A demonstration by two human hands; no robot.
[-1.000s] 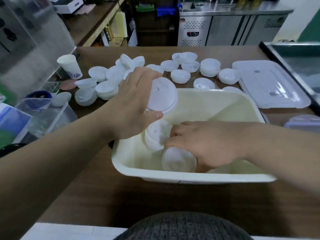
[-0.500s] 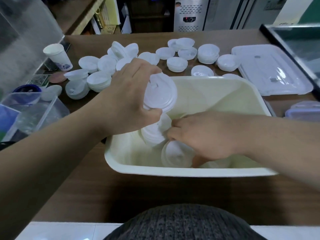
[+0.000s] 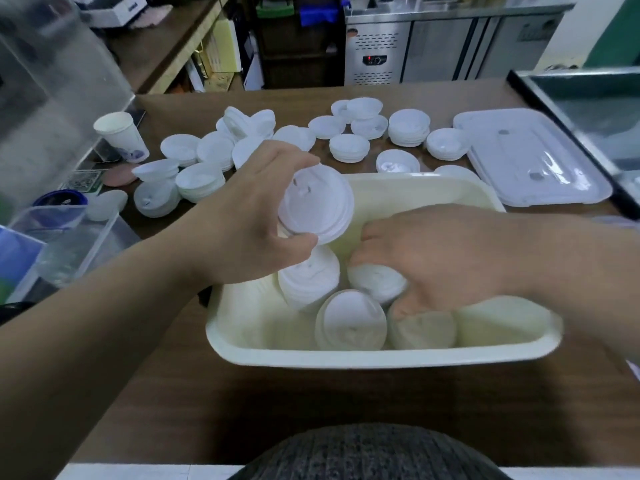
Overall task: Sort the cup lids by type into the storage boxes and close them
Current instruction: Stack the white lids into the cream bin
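Cream plastic storage box (image 3: 381,356) sits on the brown wooden counter (image 3: 311,403), close to the person. Inside it, near the front wall, stand several short stacks of white round plastic cup lids (image 3: 349,322), some tipped on edge.

Over the box's left part, the left hand (image 3: 252,220) holds a small stack of white lids with sip holes (image 3: 317,206), its grip closed around the stack's rim with the thumb below and the fingers above; the stack is tilted so its top faces the camera, and it is clear of the lids beneath.

Down in the box, the right hand (image 3: 433,258) has its grip curled onto a lid stack (image 3: 375,282), the fingertips partly hidden behind that stack.

Behind the box, many loose white lids and lid stacks (image 3: 346,147) lie scattered over the counter. A clear rectangular box cover (image 3: 530,157) lies flat at the right, and a white paper cup (image 3: 121,135) stands upright at the left.
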